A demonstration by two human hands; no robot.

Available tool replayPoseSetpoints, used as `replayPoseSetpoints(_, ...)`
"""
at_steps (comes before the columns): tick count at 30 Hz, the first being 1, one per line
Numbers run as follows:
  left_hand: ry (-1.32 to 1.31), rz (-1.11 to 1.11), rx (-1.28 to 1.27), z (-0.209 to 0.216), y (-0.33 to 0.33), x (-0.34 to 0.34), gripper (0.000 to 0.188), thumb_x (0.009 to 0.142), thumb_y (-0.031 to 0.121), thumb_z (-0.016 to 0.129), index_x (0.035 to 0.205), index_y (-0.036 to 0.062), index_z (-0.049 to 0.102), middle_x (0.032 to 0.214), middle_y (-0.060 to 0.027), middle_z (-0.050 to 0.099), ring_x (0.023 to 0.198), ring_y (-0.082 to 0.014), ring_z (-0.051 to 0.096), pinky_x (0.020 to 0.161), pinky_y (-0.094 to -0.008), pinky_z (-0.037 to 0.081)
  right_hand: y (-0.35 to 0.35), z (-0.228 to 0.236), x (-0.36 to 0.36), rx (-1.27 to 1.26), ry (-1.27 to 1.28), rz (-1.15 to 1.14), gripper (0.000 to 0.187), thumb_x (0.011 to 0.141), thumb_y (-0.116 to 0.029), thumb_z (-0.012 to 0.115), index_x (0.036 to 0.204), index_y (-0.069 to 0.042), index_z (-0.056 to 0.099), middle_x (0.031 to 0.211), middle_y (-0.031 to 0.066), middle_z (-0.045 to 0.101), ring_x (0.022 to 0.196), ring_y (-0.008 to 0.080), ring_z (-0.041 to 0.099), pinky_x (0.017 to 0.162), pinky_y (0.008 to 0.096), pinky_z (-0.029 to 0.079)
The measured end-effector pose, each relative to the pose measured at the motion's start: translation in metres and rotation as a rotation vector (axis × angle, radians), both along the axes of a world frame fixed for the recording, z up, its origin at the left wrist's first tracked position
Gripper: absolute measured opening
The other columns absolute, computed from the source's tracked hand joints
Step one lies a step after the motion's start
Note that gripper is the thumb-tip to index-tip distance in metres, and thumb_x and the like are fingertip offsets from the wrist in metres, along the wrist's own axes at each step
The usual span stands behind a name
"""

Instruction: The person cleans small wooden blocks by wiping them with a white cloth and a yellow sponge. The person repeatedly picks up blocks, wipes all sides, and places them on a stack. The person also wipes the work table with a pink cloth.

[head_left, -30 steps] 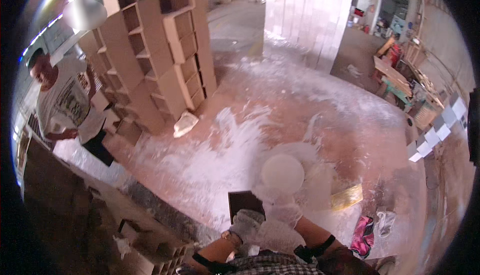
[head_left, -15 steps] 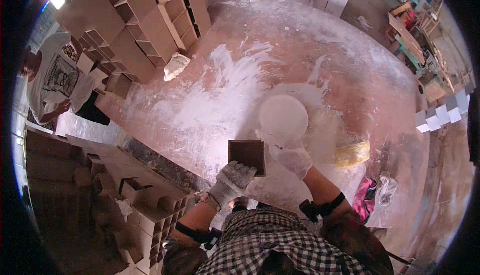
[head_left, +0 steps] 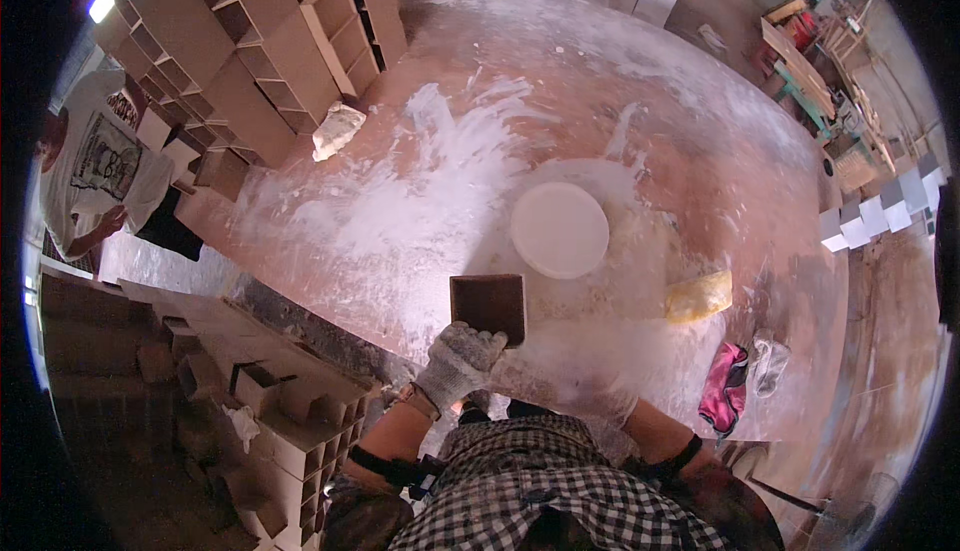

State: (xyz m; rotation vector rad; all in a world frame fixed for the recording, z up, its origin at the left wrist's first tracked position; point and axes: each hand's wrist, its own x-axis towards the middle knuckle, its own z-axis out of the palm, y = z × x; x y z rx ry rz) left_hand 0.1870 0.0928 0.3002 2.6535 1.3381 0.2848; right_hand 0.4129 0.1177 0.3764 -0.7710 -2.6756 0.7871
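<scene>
My left hand (head_left: 462,359), in a grey knit glove, grips the near side of a small square box (head_left: 488,308). The box's mouth faces up and shows a brown inside. My right hand (head_left: 602,401), also gloved, is low and close to my body, to the right of the box and apart from it. Motion smears its fingers, so what they do or hold is unclear. Beyond the box, on the powder-smeared reddish work surface (head_left: 600,136), lies a round white disc-like thing (head_left: 560,231), perhaps a shallow tub or lid.
A yellow block (head_left: 699,297), a pink-and-black cloth item (head_left: 724,388) and a pale glove-like cloth (head_left: 769,364) lie to the right. Brown cardboard boxes (head_left: 300,71) stack far left; more box units (head_left: 300,431) stand near left. A co-worker (head_left: 105,166) is at the left edge.
My right hand has come back from beside the round white thing toward my body. My left hand still holds the box. The whole view has shifted slightly.
</scene>
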Motion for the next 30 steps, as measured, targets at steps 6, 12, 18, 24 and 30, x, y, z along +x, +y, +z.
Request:
replayPoseSetpoints(6,-0.050,-0.011,-0.008,0.007,0.005,0.008,0.018,0.075,0.019,0.059,0.091,0.0101,0.059,0.068,-0.0065,0.059,0.067,-0.0259,0.061,0.064,-0.0390,0.046,0.044,-0.061,-0.004,0.394,0.149,-0.289,0.035,0.083,-0.019,0.059,0.117,-0.007,0.059,0.111,0.0116,0.059,0.106,0.0306,0.056,0.087,0.0387,0.048)
replayPoseSetpoints(12,-0.081,0.006,-0.026,0.008,0.000,0.002,0.017,0.079,0.022,0.058,0.092,0.0103,0.059,0.070,-0.0067,0.062,0.069,-0.0253,0.062,0.067,-0.0390,0.047,0.001,-0.051,-0.008,0.024,-0.245,-0.071,0.044,0.077,-0.008,0.057,0.121,-0.002,0.057,0.122,0.0151,0.057,0.112,0.0289,0.056,0.092,0.0362,0.047)
replayPoseSetpoints(18,-0.036,-0.015,-0.107,0.010,0.009,0.003,0.015,0.086,0.022,0.057,0.096,0.0113,0.060,0.072,-0.0074,0.062,0.070,-0.0282,0.062,0.066,-0.0416,0.049,-0.058,-0.043,0.034,-0.053,0.310,-0.253,0.037,0.080,-0.011,0.064,0.117,-0.008,0.062,0.111,0.0114,0.065,0.102,0.0287,0.061,0.088,0.0365,0.050)
replayPoseSetpoints(24,-0.085,0.061,-0.386,-0.037,0.040,0.017,0.018,0.089,0.019,0.053,0.100,0.0085,0.061,0.089,-0.0117,0.068,0.083,-0.0257,0.066,0.074,-0.0394,0.053,-0.078,-0.054,0.055,-0.368,0.168,-0.674,0.031,0.084,-0.008,0.061,0.115,-0.005,0.064,0.107,0.0053,0.067,0.089,0.0151,0.062,0.080,0.0292,0.051)
replayPoseSetpoints(30,0.000,0.196,-0.016,-0.066,0.054,0.016,0.028,0.075,0.023,0.057,0.095,0.0057,0.067,0.090,-0.0153,0.067,0.079,-0.0326,0.065,0.068,-0.0547,0.051,-0.059,-0.058,0.047,-1.058,1.186,-0.937,0.044,0.076,-0.010,0.068,0.118,-0.001,0.062,0.104,0.0099,0.066,0.098,0.0240,0.064,0.088,0.0315,0.049)
